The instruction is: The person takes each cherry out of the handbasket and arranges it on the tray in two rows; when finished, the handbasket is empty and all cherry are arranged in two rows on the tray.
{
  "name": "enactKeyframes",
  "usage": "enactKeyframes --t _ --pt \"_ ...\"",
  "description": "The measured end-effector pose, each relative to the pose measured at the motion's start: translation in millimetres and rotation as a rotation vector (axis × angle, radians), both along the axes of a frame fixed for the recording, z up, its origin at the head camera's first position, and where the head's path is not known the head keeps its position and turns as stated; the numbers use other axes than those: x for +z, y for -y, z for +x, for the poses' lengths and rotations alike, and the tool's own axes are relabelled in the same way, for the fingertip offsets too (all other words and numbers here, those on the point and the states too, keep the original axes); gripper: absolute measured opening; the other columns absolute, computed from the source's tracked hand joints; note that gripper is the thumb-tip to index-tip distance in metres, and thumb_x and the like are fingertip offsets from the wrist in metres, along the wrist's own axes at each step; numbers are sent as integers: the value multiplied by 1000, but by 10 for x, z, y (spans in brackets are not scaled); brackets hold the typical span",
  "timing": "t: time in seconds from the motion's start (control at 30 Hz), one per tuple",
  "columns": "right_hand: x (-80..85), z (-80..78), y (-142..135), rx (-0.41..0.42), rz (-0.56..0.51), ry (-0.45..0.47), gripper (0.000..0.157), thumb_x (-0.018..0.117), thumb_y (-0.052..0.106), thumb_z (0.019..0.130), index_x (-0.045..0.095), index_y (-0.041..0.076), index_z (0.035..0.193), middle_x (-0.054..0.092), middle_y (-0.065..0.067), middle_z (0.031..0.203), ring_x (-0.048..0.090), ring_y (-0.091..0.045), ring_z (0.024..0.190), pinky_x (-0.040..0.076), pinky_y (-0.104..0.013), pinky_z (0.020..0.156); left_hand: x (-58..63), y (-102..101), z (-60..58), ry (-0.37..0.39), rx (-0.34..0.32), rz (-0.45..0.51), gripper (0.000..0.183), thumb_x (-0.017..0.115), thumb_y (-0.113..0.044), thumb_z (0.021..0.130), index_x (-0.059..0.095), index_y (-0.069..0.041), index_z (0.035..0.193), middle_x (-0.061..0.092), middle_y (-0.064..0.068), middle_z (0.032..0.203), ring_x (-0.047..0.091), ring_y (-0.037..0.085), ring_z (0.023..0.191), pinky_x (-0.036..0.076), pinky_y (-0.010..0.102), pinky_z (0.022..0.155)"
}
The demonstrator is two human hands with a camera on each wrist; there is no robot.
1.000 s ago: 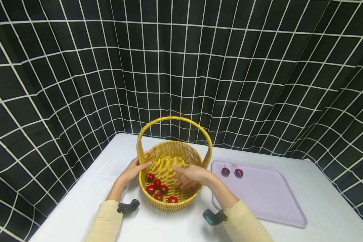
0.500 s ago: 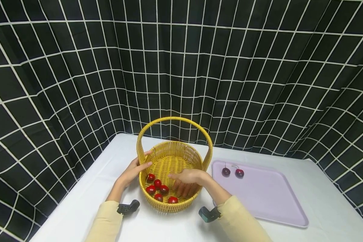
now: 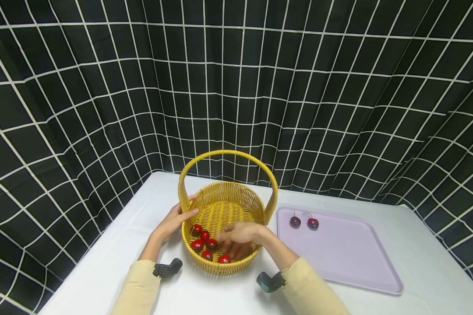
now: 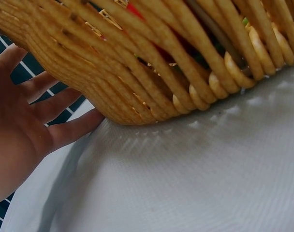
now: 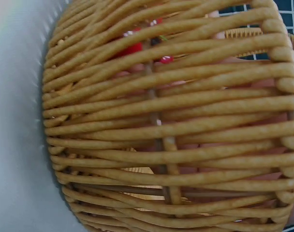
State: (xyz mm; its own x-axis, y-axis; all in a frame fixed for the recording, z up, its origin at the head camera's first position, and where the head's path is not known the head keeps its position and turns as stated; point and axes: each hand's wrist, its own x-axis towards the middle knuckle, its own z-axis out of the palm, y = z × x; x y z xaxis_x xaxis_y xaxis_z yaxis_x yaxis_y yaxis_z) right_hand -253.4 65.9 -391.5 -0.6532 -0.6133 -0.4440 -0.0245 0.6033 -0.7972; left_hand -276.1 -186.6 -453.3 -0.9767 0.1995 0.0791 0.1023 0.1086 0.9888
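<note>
A yellow wicker basket (image 3: 236,189) with a tall arched handle stands on the white table. Several red cherries (image 3: 197,245) lie in its near left part. My left hand (image 3: 177,222) holds the basket's left side, thumb over the rim and fingers along the outside wall, as the left wrist view shows. Inside the basket is my right hand (image 3: 242,234), palm down, fingers loosely bent toward the bottom. Its thumb tip is right at a dark red cherry (image 3: 211,244), and its fingers hang close to another cherry (image 3: 224,259) near the front. Wicker largely hides this hand in the right wrist view.
A pale purple tray (image 3: 351,258) lies right of the basket, with two dark cherries (image 3: 312,224) with stems near its far left corner. Black curtains (image 3: 236,87) with a white grid surround the table (image 3: 217,297) at the back and sides.
My right hand has moved down and slightly left inside the basket, closer to the cherries. The cherry by its thumb has shifted slightly. My left hand stays at the basket's side.
</note>
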Motion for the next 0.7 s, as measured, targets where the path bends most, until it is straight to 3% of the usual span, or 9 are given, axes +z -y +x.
enactKeyframes --t 0.3,0.5,0.7 --pt "-50 -10 8 44 -50 35 13 60 16 94 59 6 101 67 -12 87 67 -27 73 57 -38 62 -10 3 -23 -7 -6 0 59 62 -26 93 38 -15 146 34 15 150 31 35 135 17 56 109" --pt "-76 -33 6 110 -76 77 25 66 6 89 52 4 110 69 -10 89 65 -21 75 57 -35 63 -14 8 -34 -15 -12 3 59 62 -26 92 39 -14 146 34 15 149 32 34 135 18 55 110" --pt "-67 -23 5 190 -80 59 35 69 0 85 51 6 115 66 -8 91 63 -17 73 54 -27 61 -21 15 -32 -13 -11 1 60 62 -26 92 38 -14 146 35 15 149 31 34 135 17 55 110"
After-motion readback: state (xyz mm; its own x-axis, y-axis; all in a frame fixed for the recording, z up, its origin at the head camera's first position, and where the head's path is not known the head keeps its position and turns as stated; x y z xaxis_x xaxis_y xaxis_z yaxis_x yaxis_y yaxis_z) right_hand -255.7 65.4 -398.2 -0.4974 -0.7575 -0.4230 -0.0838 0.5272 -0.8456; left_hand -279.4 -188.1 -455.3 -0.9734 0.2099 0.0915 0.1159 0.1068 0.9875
